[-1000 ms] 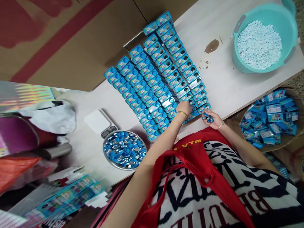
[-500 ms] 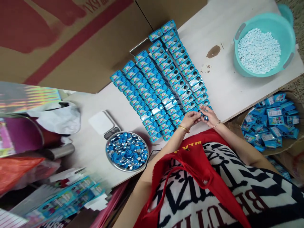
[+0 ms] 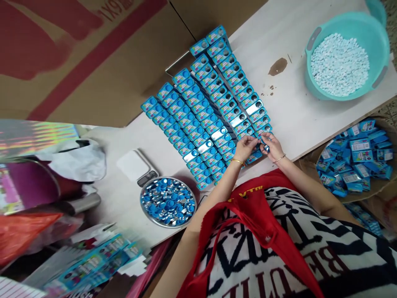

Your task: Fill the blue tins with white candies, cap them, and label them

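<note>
Blue printed tins (image 3: 198, 124) stand in tight slanting rows on the white table. Tins in the left rows have round blue caps in their tops; many in the right rows show dark round holes. At the near end of the right rows, my left hand (image 3: 245, 148) is closed in a pinch over the tins; what its fingertips hold is too small to make out. Beside it, my right hand (image 3: 272, 148) curls around several small blue-and-silver caps (image 3: 266, 148), its fingertips near the closest tins.
A round metal tray (image 3: 194, 207) of loose caps sits left of me beside a white scale (image 3: 133, 165). A turquoise basin (image 3: 380, 45) of white tablets is at the right. Below it stands a carton (image 3: 322, 145) of blue packets. A large cardboard box (image 3: 124, 82) borders the table's far side.
Both hands have shifted a little away from my body, over the near tins of the right rows. The view has moved slightly. Right-hand fingers still hold the caps.
</note>
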The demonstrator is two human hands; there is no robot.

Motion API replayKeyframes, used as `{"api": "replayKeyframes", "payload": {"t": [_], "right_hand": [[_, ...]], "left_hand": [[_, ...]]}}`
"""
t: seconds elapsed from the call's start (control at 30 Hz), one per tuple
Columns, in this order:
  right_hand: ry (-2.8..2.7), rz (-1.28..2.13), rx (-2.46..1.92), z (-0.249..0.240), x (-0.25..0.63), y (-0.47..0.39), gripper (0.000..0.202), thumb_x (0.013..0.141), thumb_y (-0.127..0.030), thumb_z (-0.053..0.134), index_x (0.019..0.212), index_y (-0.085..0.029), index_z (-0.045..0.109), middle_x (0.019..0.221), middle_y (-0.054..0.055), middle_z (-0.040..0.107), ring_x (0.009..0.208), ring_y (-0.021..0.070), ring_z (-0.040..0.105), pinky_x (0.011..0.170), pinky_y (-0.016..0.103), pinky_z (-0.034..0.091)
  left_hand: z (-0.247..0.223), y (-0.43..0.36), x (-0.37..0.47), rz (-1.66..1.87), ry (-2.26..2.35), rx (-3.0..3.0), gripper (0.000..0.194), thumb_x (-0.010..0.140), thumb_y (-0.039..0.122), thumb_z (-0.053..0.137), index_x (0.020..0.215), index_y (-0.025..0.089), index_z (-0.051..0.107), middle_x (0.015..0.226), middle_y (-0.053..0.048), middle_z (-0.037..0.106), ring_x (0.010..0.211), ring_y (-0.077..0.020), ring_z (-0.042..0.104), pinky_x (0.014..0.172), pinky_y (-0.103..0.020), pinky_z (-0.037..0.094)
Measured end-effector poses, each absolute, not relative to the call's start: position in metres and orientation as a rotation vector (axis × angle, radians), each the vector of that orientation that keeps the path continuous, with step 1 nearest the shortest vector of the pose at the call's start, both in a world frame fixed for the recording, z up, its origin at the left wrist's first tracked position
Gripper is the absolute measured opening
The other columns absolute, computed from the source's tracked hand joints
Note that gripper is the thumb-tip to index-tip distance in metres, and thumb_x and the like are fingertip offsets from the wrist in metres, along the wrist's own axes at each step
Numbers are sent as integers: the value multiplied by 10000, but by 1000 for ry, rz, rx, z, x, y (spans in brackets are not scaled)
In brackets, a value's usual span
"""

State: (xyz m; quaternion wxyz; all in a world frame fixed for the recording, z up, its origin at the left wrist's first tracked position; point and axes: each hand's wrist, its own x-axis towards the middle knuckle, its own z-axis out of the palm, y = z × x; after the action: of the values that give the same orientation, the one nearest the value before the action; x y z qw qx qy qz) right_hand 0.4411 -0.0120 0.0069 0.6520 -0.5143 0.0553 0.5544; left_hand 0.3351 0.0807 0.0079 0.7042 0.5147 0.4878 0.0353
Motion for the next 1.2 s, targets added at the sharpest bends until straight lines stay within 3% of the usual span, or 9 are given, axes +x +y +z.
{"api": "replayKeyframes", "payload": {"t": [0.2, 0.47, 0.7, 0.8, 1.03, 1.2], "right_hand": [[145, 1138, -1272, 10, 472, -31, 417, 665, -436, 790, 919, -215, 543, 633, -59, 567, 441, 58, 478, 352, 162, 254], [9, 1113, -1558, 7, 474, -62, 438, 661, -536, 761, 886, -206, 581, 493, -91, 453, 375, 65, 428, 325, 165, 225], [9, 1214, -1557, 12, 452, -62, 467, 629, -562, 775, 854, -200, 586, 467, -95, 444, 353, 69, 428, 315, 166, 224], [141, 1319, -1442, 15, 442, -52, 475, 596, -530, 811, 835, -200, 567, 473, -81, 477, 361, 74, 438, 314, 162, 201], [213, 1457, -1279, 23, 436, -38, 453, 580, -431, 825, 877, -176, 596, 568, -37, 553, 477, 95, 512, 363, 172, 291], [62, 1420, -1364, 16, 436, -37, 349, 669, -378, 743, 918, -181, 600, 532, -58, 508, 469, 101, 502, 365, 183, 303]], "left_hand": [[1, 80, 330, 69, 1079, 1709, 46, 855, 230, 560, 852, 187, 577, 725, 5, 572, 673, -123, 527, 677, -245, 451], [17, 69, 371, -194, 1025, 2225, 36, 848, 189, 540, 852, 195, 576, 968, -85, 623, 889, -214, 576, 762, -303, 411], [21, 97, 351, -220, 1156, 2104, 60, 814, 163, 512, 824, 212, 545, 749, -21, 620, 729, -175, 574, 695, -268, 409], [20, 105, 341, -319, 1195, 2112, 64, 790, 156, 528, 804, 211, 559, 769, -27, 646, 762, -179, 598, 707, -266, 416], [17, 112, 359, -598, 1263, 2171, 160, 818, 344, 606, 886, 206, 652, 944, -113, 702, 944, -284, 648, 780, -351, 466], [11, 125, 366, -768, 1261, 2177, 325, 791, 475, 655, 839, 156, 697, 1023, -199, 692, 1000, -369, 645, 809, -426, 483]]}}
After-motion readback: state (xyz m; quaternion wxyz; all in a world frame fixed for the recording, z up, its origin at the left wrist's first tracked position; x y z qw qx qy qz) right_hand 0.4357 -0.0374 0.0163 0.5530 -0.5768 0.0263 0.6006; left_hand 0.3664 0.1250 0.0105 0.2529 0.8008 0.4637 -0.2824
